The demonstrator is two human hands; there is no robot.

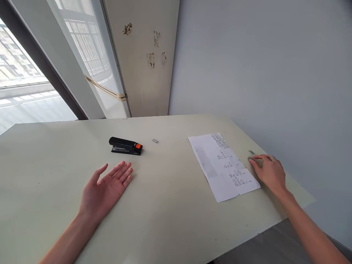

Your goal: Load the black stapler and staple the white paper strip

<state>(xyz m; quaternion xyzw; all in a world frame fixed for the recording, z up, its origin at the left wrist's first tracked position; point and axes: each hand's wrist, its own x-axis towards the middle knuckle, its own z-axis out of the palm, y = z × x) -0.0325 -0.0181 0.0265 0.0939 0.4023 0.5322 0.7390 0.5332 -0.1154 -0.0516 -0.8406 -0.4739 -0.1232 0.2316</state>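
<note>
My left hand (106, 190) rests palm up on the table, fingers stretched out and holding nothing. Just beyond its fingertips lies a black stapler (125, 146) with an orange-red patch at its right end. A small grey row of staples (155, 140) sits to the right of the stapler. At the table's right side, my right hand (269, 170) pinches a small grey piece (250, 158), which looks like a row of staples, partly hidden by the fingers. Another thin grey strip (251, 152) lies just beyond those fingertips. Left of this hand is a printed sheet of paper (209, 165), lying flat.
The pale table (165, 220) meets a grey wall (261, 66) along its right side. A white refrigerator (145, 88) with a worn, stained side stands behind the far edge. A window (22, 66) is at the far left.
</note>
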